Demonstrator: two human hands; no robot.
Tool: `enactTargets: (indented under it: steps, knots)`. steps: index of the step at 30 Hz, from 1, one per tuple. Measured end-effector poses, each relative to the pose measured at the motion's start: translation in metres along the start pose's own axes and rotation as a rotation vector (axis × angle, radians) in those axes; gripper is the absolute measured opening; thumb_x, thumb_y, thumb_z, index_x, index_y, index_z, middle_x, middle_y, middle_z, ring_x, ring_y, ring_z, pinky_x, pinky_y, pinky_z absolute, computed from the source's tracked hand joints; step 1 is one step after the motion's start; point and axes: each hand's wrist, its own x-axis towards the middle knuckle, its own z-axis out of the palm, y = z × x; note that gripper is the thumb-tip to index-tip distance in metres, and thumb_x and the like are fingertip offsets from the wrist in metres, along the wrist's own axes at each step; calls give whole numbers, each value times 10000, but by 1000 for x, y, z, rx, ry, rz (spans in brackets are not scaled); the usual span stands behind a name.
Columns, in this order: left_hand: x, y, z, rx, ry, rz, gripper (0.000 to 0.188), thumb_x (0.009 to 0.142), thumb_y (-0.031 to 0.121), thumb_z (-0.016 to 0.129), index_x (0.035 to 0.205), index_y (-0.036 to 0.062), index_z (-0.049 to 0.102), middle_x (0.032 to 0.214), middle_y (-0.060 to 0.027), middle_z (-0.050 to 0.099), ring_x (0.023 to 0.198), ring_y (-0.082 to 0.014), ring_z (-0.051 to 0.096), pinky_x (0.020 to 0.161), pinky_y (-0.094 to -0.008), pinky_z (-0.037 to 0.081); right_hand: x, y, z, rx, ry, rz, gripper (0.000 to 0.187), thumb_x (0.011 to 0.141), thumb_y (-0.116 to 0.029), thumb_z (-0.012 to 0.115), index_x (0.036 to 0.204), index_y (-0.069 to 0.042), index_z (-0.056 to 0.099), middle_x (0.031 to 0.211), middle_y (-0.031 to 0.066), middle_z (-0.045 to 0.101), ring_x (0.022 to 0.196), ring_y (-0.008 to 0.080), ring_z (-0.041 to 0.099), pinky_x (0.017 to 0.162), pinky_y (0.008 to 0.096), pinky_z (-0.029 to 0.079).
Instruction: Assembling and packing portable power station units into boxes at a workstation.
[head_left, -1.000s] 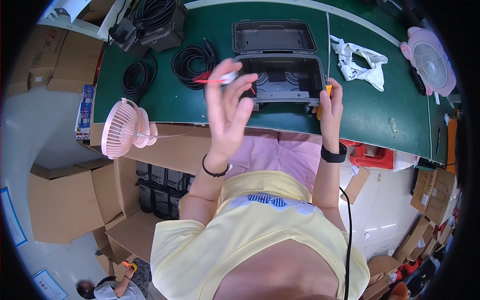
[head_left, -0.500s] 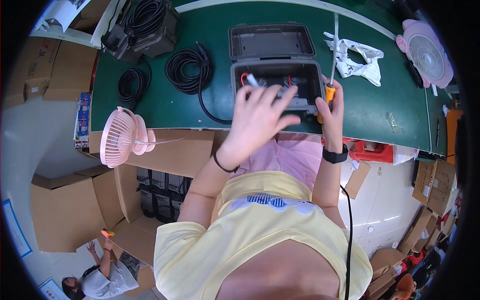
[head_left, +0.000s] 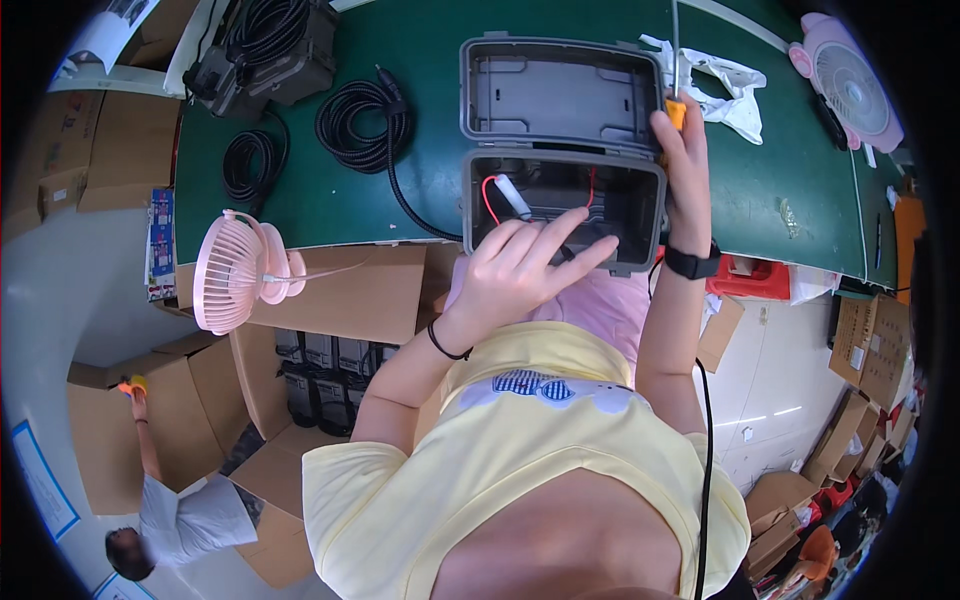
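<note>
Where once raised, left hand over grey box.

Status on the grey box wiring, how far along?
Done: the grey plastic box sits open on the green bench, hinged lid back, red wires and a white cylinder inside. In hand: left hand over the opening, right hand gripping an orange-handled tool. Left: lid unclosed.

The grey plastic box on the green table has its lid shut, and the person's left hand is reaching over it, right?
Not quite. The grey plastic box on the green table has its lid open, flipped back flat behind it, as the head view shows. The left hand does reach over the box, fingers spread above the wires inside.
</note>
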Motion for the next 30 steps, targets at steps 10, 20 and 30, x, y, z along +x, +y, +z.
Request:
enactTargets:
  steps: [10, 20, 30]
  knots:
    - [-23, -4, 9, -50, 164, -23, 505, 753, 164, 800, 1192, 405, 729, 1341, -78, 608, 888, -152, 648, 752, -280, 507, 22, 6, 7, 134, -52, -51, 521, 862, -131, 766, 1298, -93, 485, 1102, 56, 620, 949, 127, 642, 818, 253, 546]
    - [-61, -35, -2, 183, 144, -176, 438, 825, 575, 709, 1080, 225, 767, 1132, 70, 700, 1124, -194, 550, 1016, -428, 355, 18, 8, 8, 180, -92, -73, 553, 859, -89, 763, 1325, -69, 466, 1116, 58, 613, 981, 129, 622, 862, 265, 531]
    - [-43, -41, -7, 117, 51, -228, 512, 798, 635, 662, 1062, 207, 760, 972, 36, 667, 1121, -223, 582, 1102, -527, 313, 13, 8, 8, 145, -111, -45, 583, 850, -123, 768, 1345, -64, 466, 1106, 45, 599, 982, 124, 601, 862, 266, 505]
